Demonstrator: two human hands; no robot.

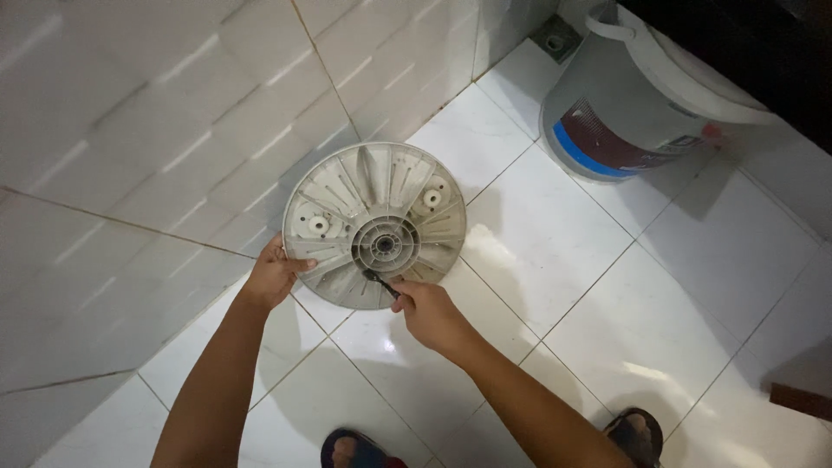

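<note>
A round grey plastic disc with radial ribs and a dark hub (374,224) stands on its edge on the white tiled floor, leaning toward the tiled wall. My left hand (274,276) grips its lower left rim. My right hand (426,310) holds a small dark brush or tool (379,282), whose tip touches the disc's ribs just below the hub.
A large white plastic bucket (633,95) with a blue and dark red band stands at the upper right, near a floor drain (555,39). My two sandalled feet (637,433) show at the bottom edge. The tiled wall (156,147) fills the left.
</note>
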